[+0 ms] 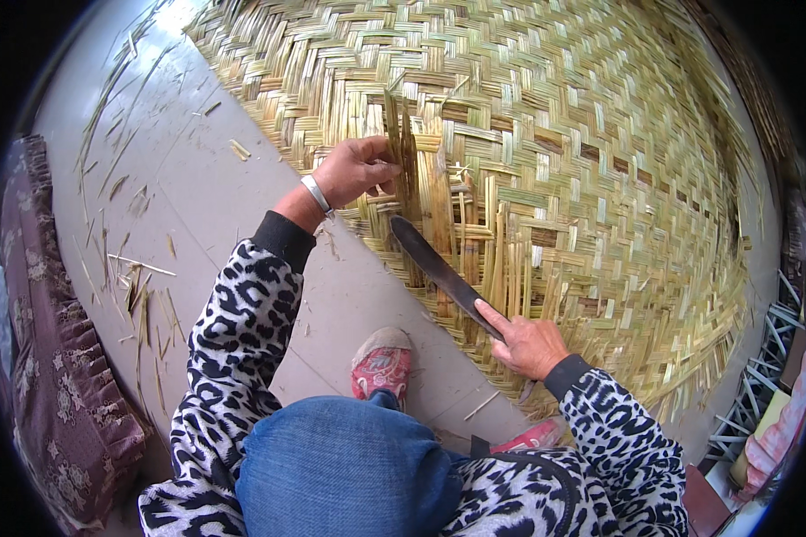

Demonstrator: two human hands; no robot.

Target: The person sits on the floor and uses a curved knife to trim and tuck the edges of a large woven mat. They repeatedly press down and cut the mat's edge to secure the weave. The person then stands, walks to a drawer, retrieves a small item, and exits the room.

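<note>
A: Grip, first entry?

B: Left hand (360, 168): pinches brown split strips (405, 152) between thumb and bent fingers. Right hand (530, 346): closes round the near end of a long dark knife (439, 273), one finger stretched along the blade.

A: Location of the strips?

B: Over the near left edge of a woven mat (591, 107), pointing toward the mat's far side. Knife tip: just beside the strips, nearer the sleeves; contact, cannot tell.

A: Condition of the mat?

B: Yellow-green, zigzag weave. Spreads across upper and right portions of the view. Shows unwoven ends between both hands.

A: Next outward?

B: Metal band (314, 193), left wrist. Spotted sleeves (242, 327), black and white, dark cuffs. Blue denim knee (340, 470). Red patterned shoe (381, 367), on grey floor (242, 215).

A: Margins?

B: Loose scraps (140, 295), strewn at left. Purple frilled cloth (63, 376), far left. Grey metal rack (766, 358), lower right.
</note>
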